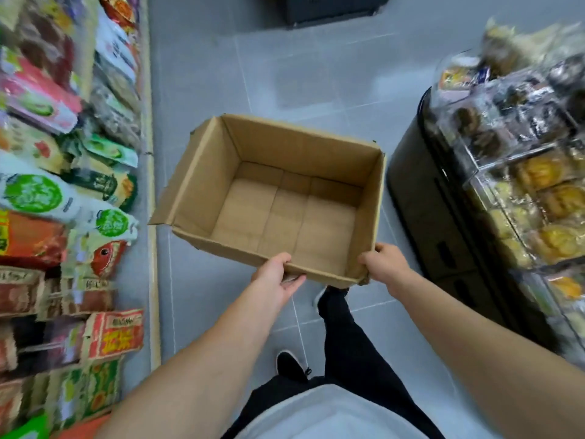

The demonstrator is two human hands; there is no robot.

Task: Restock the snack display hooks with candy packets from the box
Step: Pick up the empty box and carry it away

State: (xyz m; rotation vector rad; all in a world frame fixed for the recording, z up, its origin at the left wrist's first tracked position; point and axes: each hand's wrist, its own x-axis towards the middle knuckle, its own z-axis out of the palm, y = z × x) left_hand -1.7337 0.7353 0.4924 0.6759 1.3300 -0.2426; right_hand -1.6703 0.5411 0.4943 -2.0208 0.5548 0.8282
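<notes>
An open brown cardboard box (202,188) hangs in the air over the grey floor, and nothing lies inside it. My left hand (277,277) grips the near wall of the box, thumb over the rim and fingers under the edge. At the near right corner my right hand (384,263) holds the box, fingers curled round that corner. The snack display (63,191) fills the left side, with many colourful packets hanging in rows.
A black rounded display stand (421,198) with clear shelves of wrapped baked goods (544,191) stands on the right. A dark object (329,7) sits on the floor at the far end of the aisle. My legs and dark shoes (289,364) are below the box.
</notes>
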